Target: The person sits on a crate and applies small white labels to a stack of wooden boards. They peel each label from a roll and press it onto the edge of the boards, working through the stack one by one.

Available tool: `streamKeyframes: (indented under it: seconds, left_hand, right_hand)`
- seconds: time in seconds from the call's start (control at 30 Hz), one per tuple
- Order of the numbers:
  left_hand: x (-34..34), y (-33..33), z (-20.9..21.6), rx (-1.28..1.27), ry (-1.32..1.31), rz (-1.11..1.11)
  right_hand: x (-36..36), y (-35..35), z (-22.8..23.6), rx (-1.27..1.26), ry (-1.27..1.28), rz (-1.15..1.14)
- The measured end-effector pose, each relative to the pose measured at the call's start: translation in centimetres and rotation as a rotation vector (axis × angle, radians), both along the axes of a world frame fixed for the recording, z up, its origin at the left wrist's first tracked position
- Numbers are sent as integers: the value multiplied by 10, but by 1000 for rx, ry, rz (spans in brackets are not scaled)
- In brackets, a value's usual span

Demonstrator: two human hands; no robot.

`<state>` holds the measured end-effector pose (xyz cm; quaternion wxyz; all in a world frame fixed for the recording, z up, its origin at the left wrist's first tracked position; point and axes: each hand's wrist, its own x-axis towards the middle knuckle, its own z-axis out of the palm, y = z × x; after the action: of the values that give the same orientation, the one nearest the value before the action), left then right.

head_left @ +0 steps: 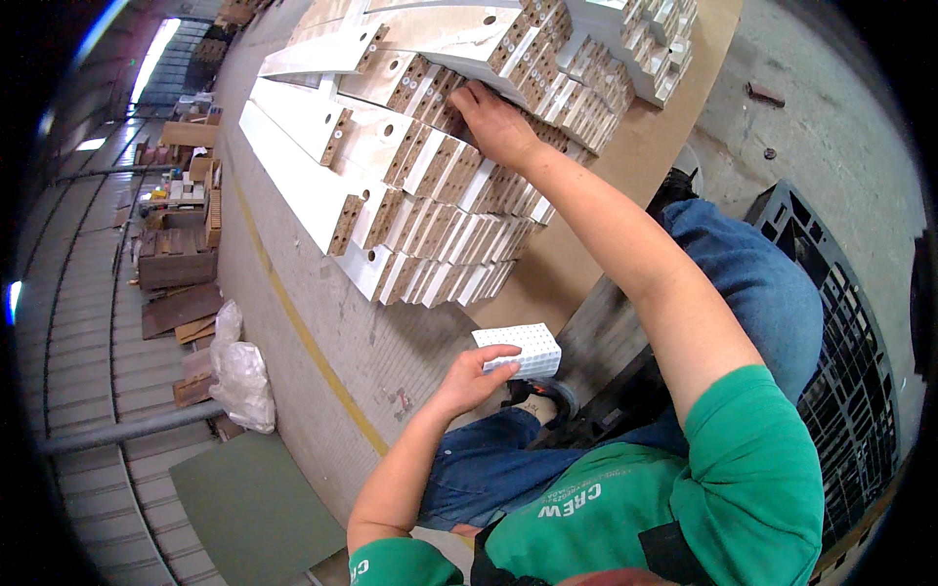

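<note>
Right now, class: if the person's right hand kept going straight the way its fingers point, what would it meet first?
The right hand already touches the stack of white-faced wooden panels; going on, it would press into their drilled edges. Which panel comes first is hard to tell.

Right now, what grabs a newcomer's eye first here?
The stack of white panels with drilled brown ends fills the upper middle, lying on a brown board. The right hand presses on the panel ends. Lower down, the left hand holds a small white dotted block above the knees.
</note>
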<state>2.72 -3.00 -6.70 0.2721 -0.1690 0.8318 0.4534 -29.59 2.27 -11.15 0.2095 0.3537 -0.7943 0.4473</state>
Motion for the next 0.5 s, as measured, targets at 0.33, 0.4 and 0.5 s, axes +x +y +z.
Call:
streamKeyframes:
  seconds: [0.33,0.4,0.5]
  left_hand:
    - [-4,1,0,40,23,-12]
    - [-5,2,1,36,15,-8]
    - [-6,3,2,21,-6,-4]
  right_hand:
    - [-8,7,-7,-12,40,138]
    - [-7,10,-8,-26,-16,150]
    - [-1,16,-7,-151,-136,197]
